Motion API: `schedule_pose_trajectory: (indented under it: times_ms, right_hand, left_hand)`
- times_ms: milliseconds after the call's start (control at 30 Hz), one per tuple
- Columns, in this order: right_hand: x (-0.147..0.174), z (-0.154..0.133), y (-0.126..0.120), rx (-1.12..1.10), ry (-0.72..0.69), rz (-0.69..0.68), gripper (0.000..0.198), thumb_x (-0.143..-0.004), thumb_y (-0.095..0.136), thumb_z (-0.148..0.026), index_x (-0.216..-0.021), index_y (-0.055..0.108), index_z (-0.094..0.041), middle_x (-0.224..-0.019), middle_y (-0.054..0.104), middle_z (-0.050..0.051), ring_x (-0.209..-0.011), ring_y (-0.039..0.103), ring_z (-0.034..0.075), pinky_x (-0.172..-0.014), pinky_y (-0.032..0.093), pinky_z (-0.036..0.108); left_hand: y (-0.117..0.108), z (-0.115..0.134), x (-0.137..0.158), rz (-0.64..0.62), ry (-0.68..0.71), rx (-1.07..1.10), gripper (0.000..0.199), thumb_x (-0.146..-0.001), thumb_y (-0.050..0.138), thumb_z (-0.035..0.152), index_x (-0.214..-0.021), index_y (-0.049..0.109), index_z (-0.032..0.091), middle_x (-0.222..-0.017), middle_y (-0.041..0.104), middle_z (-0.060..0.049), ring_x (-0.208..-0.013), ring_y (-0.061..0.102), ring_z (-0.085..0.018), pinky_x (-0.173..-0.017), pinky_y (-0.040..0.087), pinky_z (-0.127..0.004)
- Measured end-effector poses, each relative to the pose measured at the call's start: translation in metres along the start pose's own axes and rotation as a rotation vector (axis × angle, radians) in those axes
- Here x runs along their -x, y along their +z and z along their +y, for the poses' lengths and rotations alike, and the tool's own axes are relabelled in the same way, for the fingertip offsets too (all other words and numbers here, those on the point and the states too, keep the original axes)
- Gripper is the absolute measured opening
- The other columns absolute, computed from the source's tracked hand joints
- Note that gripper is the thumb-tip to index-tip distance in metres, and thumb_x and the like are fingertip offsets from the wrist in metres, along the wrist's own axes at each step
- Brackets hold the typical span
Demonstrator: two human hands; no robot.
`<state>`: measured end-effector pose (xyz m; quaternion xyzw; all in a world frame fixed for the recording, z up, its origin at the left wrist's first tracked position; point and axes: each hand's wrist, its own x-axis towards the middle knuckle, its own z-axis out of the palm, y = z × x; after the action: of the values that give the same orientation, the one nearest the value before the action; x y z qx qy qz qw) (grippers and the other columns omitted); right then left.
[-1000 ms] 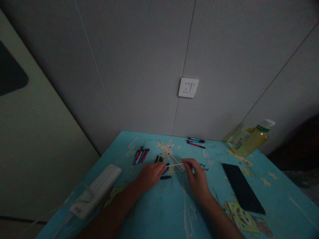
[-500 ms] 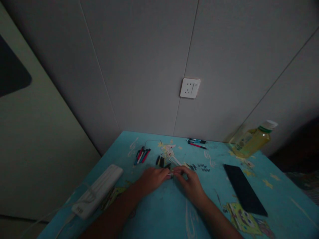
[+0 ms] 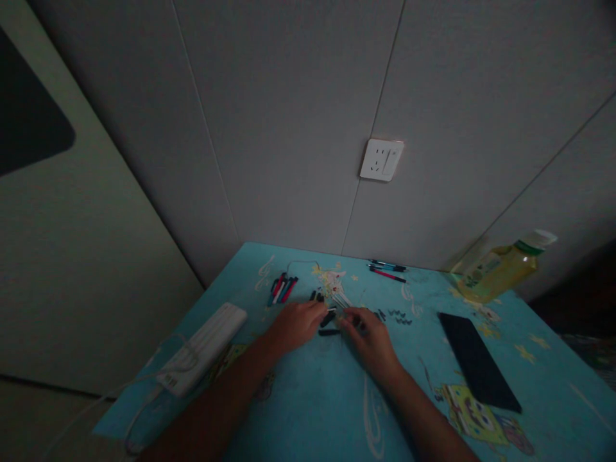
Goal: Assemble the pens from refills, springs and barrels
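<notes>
My left hand (image 3: 299,322) is closed, its fingertips pinching a thin white stick that looks like a pen refill (image 3: 332,310). Just to the right, my right hand (image 3: 368,333) has its thumb and fingers drawn together; what they hold, if anything, I cannot make out. A short black pen barrel (image 3: 329,332) lies between the hands, its right end by my right fingertips. Beyond my left hand are a few more black barrels (image 3: 316,296), partly covered. Several thin white refills (image 3: 341,299) lie behind my right hand. Small dark pen parts (image 3: 399,317) are laid out to its right.
A bunch of coloured pens (image 3: 283,289) lies at the back left, and several pens (image 3: 387,271) lie by the wall. On the left is a white power strip (image 3: 205,350) with its cable. A dark flat slab (image 3: 479,362) and a yellow bottle (image 3: 500,273) stand on the right.
My hands have drawn slightly apart; the white stick was between both and now shows at my left fingertips. A black barrel is now visible between the hands. The view has shifted a little.
</notes>
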<state>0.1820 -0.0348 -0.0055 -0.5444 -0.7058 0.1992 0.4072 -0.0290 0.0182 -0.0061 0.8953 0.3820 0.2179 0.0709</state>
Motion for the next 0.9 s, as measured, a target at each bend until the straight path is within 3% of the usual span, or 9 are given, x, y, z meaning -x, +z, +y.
schedule_pose_trajectory:
  times_ms: [167,367,700,900]
  right_hand:
    - [0.002,0.006,0.008,0.169,-0.164,-0.167,0.015,-0.088,0.064,-0.031,-0.099,0.07,-0.023,-0.093,0.067,0.006,-0.091,0.06,0.022,-0.084,0.046,0.036]
    - [0.002,0.002,0.013,0.21,-0.177,-0.216,0.012,-0.089,0.062,-0.026,-0.097,0.071,-0.023,-0.093,0.066,0.005,-0.092,0.06,0.021,-0.086,0.046,0.035]
    - [0.001,0.0,-0.001,0.054,-0.025,0.013,0.03,-0.095,0.047,-0.021,-0.121,0.063,-0.022,-0.108,0.067,0.008,-0.101,0.061,0.021,-0.091,0.046,0.035]
    - [-0.003,0.012,-0.02,0.192,0.086,0.084,0.024,-0.092,0.049,-0.024,-0.108,0.065,-0.019,-0.097,0.069,0.008,-0.086,0.063,0.021,-0.08,0.048,0.032]
  left_hand:
    - [0.002,-0.004,-0.001,0.055,-0.111,0.025,0.024,-0.1,0.036,0.025,-0.096,0.06,0.02,-0.079,0.067,-0.004,-0.072,0.063,-0.017,-0.066,0.042,-0.026]
    - [0.002,-0.002,-0.001,0.074,-0.114,0.086,0.024,-0.099,0.037,0.025,-0.11,0.058,0.022,-0.083,0.069,-0.004,-0.075,0.065,-0.017,-0.067,0.043,-0.026]
    - [0.003,0.0,0.0,0.038,-0.076,0.047,0.026,-0.101,0.034,0.029,-0.095,0.059,0.02,-0.08,0.067,-0.004,-0.073,0.064,-0.017,-0.065,0.04,-0.026]
    - [0.004,0.0,0.0,0.057,-0.065,0.065,0.028,-0.101,0.033,0.031,-0.099,0.06,0.021,-0.084,0.069,-0.005,-0.076,0.065,-0.017,-0.066,0.042,-0.026]
